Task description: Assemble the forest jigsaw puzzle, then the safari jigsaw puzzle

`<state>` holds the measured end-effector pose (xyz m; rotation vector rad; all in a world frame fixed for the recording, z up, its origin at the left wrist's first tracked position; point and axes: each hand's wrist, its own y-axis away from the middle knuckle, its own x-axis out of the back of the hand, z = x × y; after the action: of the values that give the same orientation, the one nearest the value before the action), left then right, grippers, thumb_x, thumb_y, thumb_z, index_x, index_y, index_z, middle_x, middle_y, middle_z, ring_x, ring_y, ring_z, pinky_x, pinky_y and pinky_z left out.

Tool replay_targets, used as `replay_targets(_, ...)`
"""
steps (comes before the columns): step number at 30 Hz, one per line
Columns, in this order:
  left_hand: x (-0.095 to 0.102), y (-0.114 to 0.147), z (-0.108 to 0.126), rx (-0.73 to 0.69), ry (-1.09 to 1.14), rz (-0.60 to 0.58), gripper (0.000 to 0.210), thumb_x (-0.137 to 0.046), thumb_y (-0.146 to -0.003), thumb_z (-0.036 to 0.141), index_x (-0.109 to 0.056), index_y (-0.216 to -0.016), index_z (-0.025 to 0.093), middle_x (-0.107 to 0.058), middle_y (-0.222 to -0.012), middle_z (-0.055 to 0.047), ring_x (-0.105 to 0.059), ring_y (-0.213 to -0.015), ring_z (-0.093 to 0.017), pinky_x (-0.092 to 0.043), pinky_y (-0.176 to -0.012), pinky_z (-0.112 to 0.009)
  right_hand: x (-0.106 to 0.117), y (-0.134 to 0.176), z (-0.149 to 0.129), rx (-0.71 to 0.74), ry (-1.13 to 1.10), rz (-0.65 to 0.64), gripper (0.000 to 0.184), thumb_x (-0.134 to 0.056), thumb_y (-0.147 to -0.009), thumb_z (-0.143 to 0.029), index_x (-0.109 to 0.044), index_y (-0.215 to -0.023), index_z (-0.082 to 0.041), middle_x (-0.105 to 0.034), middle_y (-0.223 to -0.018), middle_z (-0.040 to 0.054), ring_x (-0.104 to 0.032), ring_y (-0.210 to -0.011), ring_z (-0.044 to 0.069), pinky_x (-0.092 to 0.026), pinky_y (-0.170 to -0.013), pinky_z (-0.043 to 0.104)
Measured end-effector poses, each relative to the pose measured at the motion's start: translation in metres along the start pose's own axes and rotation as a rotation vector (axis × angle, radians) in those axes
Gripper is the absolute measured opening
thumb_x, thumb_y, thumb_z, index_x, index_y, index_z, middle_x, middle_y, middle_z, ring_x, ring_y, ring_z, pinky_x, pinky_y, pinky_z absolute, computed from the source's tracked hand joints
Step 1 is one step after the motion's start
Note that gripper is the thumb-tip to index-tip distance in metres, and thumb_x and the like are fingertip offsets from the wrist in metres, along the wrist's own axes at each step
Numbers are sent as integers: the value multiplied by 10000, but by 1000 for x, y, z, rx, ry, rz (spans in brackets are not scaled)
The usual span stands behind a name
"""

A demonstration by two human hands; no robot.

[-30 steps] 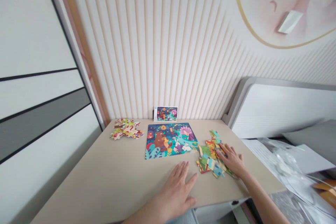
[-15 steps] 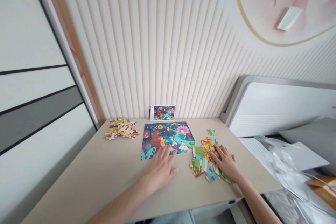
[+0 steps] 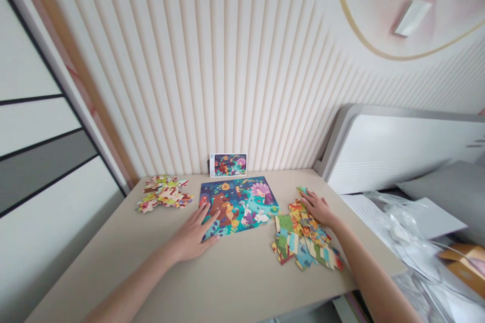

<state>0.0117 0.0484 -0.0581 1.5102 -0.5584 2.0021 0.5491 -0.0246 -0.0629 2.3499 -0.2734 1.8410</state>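
animal picture [image 3: 235, 204], left hand [image 3: 192, 236] spread over its left edge, right hand [image 3: 319, 208] right of it, fingers extended at loose puzzle pieces [image 3: 303, 232]

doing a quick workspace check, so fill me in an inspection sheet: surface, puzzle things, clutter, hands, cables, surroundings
surface: pale table
puzzle things: puzzle picture flat; picture card upright behind it; loose left pile and right pile of pieces
clutter: papers, clear plastic and an orange box beyond the table's right edge
hands: left hand spread, fingers over the puzzle picture's left side; right hand at the right pile's far end, fingers extended
cables: pale, among the clutter; ends unclear
surroundings: ribbed wall behind, cabinet left, headboard right
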Motion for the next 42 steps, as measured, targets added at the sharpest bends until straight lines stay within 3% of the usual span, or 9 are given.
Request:
replay_targets(7, 5, -8, 9, -5, 15, -47, 803, -402, -922, 743, -269, -1593, 322, -55, -1690, -55, -133, -1543, -319, -215, -1232, -447, -3, 21, 17, -42, -52, 73, 706, -171, -994, -672, -536, -1453, -280, -388, -1607, 64, -308, -1500, 288, -139, -1222, 587)
replay_targets(9, 3, -13, 16, -7, 18, -54, 807, -399, -922, 743, -272, -1593, 314, -51, -1691, -60, -129, -1543, -320, -222, -1230, -448, 0, 27, 16, -57, -90, 75, 725, -153, -990, -681, -477, -1500, -279, -398, -1602, 65, -309, -1500, 292, -138, -1228, 586)
replay_targets(13, -4, -26, 29, -22, 25, -42, 817, -413, -919, 734, -274, -1596, 297, -46, -1695, -61, -96, -1547, -323, -229, -1228, -450, 4, 42, 8, 2, -80, -12, 767, -265, -946, -754, -293, -1591, -341, -286, -1652, 42, -184, -1538, 327, -80, -1228, 621)
replay_targets(17, -9, -36, 36, -39, 32, -39, 819, -423, -922, 715, -271, -1599, 279, -57, -1694, -80, -88, -1547, -326, -221, -1230, -449, 6, 56, 5, 30, -21, -56, 732, -298, -934, -768, -414, -1536, -368, -236, -1668, 20, -135, -1545, 341, -60, -1222, 634)
replay_targets(26, -10, -58, 55, -55, 65, -34, 813, -449, -917, 694, -306, -1589, 261, -81, -1694, -81, -100, -1548, -331, -199, -1236, -443, 5, 73, 10, 7, 10, 39, 704, -305, -945, -748, -497, -1471, -322, -340, -1631, 59, -197, -1536, 325, -72, -1217, 647)
replay_targets(31, -13, -75, 69, -57, 91, -36, 827, -485, -900, 686, -327, -1582, 246, -88, -1692, -98, -104, -1546, -338, -194, -1234, -443, 14, 67, 5, 22, -30, -13, 751, -268, -962, -733, -203, -1611, -361, -174, -1684, 44, -92, -1551, 334, -71, -1212, 654)
replay_targets(35, -16, -86, 76, -61, 101, -20, 829, -482, -900, 687, -338, -1578, 232, -78, -1693, -99, -85, -1548, -342, -192, -1235, -439, 16, 66, 7, 60, -9, -58, 707, -263, -964, -731, -297, -1581, -389, -171, -1678, 2, -74, -1550, 333, -24, -1217, 649)
replay_targets(42, -22, -94, 78, -89, 103, -10, 849, -466, -898, 713, -328, -1582, 230, -71, -1692, -106, -79, -1549, -337, -191, -1237, -434, 12, 92, 21, 94, -23, -18, 659, -294, -979, -693, -334, -1566, -396, -240, -1660, -31, -118, -1551, 298, -46, -1236, 617)
